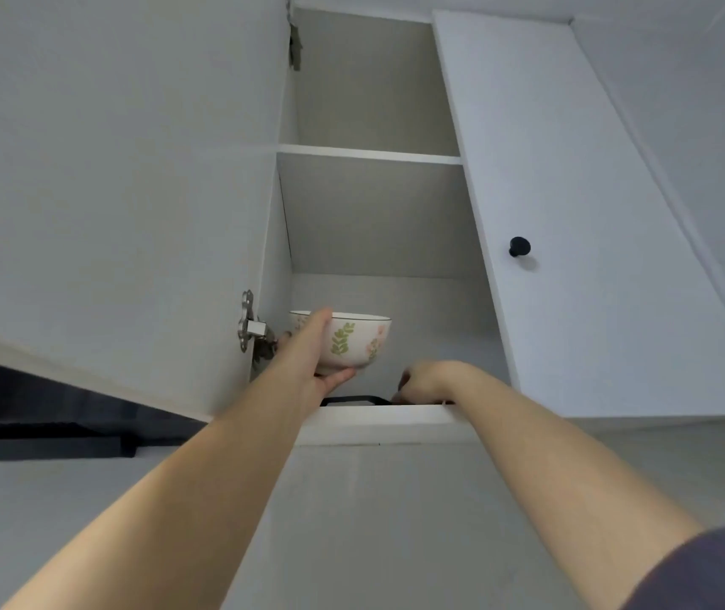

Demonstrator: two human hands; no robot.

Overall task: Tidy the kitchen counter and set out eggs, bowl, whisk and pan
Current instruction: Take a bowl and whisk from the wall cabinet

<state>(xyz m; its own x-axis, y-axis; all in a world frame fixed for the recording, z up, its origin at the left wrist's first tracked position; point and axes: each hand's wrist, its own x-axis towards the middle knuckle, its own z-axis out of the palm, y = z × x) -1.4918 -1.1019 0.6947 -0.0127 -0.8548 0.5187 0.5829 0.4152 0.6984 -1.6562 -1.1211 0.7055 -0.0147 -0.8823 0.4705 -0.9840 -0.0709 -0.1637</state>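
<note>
I look up into an open white wall cabinet. My left hand [316,354] grips a cream bowl [356,341] with green leaf and pink flower prints, thumb under its base, lifted just above the bottom shelf [378,416]. My right hand [426,380] reaches over the shelf's front edge with fingers curled down onto something dark that is mostly hidden. A black rim or handle [351,400] of a dark object shows on the shelf between my hands. No eggs or whisk are in view.
The open cabinet door [109,191] hangs at the left with metal hinges [250,325]. A shut door with a black knob [519,246] is at the right. An upper shelf [369,154] shows nothing on it from below. A dark range hood [43,416] sits lower left.
</note>
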